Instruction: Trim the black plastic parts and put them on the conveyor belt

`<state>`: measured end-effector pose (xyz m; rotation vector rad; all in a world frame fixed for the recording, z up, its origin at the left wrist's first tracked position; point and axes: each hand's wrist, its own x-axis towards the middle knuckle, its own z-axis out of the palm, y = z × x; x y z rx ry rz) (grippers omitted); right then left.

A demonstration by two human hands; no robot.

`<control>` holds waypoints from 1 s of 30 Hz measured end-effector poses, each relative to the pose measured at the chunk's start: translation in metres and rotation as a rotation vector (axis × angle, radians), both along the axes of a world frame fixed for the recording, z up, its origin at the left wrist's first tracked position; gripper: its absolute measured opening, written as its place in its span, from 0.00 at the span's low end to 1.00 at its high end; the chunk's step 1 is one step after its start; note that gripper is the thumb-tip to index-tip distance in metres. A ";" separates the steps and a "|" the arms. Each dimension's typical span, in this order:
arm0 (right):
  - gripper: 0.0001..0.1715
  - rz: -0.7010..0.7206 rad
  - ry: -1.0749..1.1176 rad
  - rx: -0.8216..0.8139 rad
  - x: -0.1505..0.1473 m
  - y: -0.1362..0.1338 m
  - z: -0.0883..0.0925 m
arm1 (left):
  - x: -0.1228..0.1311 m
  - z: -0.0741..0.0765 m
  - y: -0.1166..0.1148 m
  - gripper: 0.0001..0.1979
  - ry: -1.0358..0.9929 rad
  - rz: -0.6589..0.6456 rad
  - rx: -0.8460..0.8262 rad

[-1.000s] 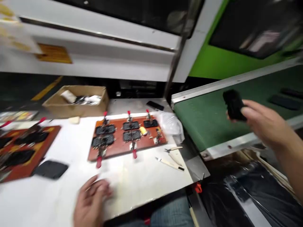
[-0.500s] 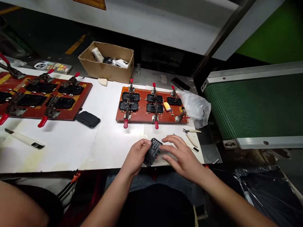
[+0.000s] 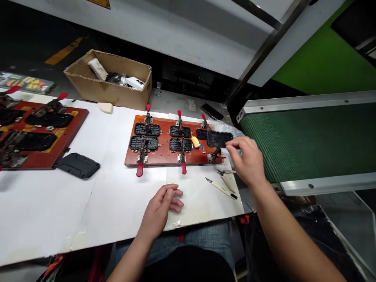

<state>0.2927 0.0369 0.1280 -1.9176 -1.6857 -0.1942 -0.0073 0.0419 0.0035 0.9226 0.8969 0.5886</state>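
Note:
My right hand (image 3: 246, 160) holds a flat black plastic part (image 3: 219, 138) by its edge, just above the right end of a red-brown clamp fixture board (image 3: 164, 156). That board carries several black parts under red-handled toggle clamps, and a small yellow piece (image 3: 195, 141) lies on it. On the white table sheet (image 3: 117, 203) near the front edge my left hand (image 3: 161, 209) rests, fingers loosely curled, holding nothing.
A craft knife (image 3: 221, 187) and small pliers (image 3: 225, 172) lie by my right hand. A clear plastic bag lies behind the held part. A green conveyor belt (image 3: 308, 137) runs at right. A cardboard box (image 3: 108, 84), a second fixture board (image 3: 38, 133) and a loose black cover (image 3: 76, 165) are at left.
The black part was between both hands at the table's front edge. My right hand has since carried it up to the right end of the fixture board; my left hand let go and rests.

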 end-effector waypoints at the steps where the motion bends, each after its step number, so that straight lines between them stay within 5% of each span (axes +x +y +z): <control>1: 0.07 -0.067 -0.013 -0.024 0.017 0.013 -0.002 | 0.000 -0.002 -0.001 0.29 0.027 -0.010 0.037; 6: 0.04 -0.055 0.103 -0.247 0.075 0.056 -0.039 | 0.000 0.000 -0.006 0.24 0.083 0.001 0.081; 15: 0.09 0.186 0.172 -0.305 0.073 0.060 -0.090 | -0.003 -0.003 -0.006 0.25 0.075 -0.015 0.077; 30: 0.19 0.170 0.145 -0.360 0.078 0.049 -0.086 | -0.008 -0.021 -0.004 0.27 0.058 -0.078 0.100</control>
